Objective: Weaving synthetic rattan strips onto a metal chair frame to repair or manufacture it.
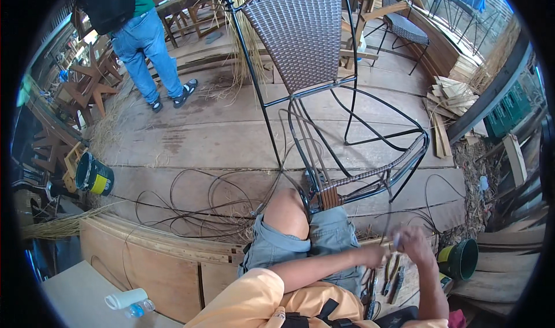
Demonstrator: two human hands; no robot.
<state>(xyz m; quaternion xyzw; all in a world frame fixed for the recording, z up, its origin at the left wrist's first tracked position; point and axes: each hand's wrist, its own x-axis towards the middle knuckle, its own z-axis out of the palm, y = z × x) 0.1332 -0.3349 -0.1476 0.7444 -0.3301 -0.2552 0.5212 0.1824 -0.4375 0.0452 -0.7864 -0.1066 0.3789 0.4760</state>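
A metal chair frame (pixel 350 99) stands before me, its backrest (pixel 303 36) woven in brown synthetic rattan. The seat is an open frame; brown strands (pixel 331 198) wrap its near left corner beside my knee. A dark loose strand (pixel 388 215) runs from the seat rail down to my hands, which are close together to the right of my lap. My left hand (pixel 376 256) is closed on this strand. Beside it my right hand (pixel 415 245) is blurred, its fingers curled around something pale that I cannot make out.
Pliers (pixel 392 270) and other hand tools lie on the bench below my hands. Loose strands (pixel 202 204) coil over the floor. Green buckets (pixel 94 175) stand left and right. A person (pixel 144 39) stands at far left. A woven chair (pixel 406 27) is behind.
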